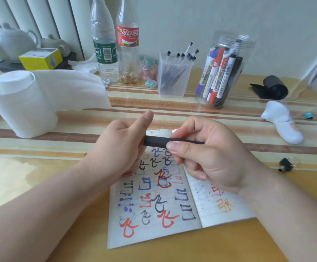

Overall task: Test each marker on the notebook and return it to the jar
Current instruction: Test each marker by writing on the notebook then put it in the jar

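A black marker (pixel 158 141) lies level between my two hands, above the open notebook (pixel 159 208). My left hand (pixel 121 148) grips its left end, thumb raised. Its right part is pinched by the thumb and fingers of my right hand (pixel 206 154). The notebook's pages are covered with red, blue, black and orange test marks. A clear plastic jar (pixel 227 70) stands behind on the table's striped part, holding several markers with red, blue and black caps.
A clear pen holder (pixel 174 76) sits left of the jar, with two plastic bottles (pixel 116 42) further left. A paper roll (pixel 19 103) stands at the left. A white object (pixel 282 121) and a black object (pixel 274 87) lie at the right.
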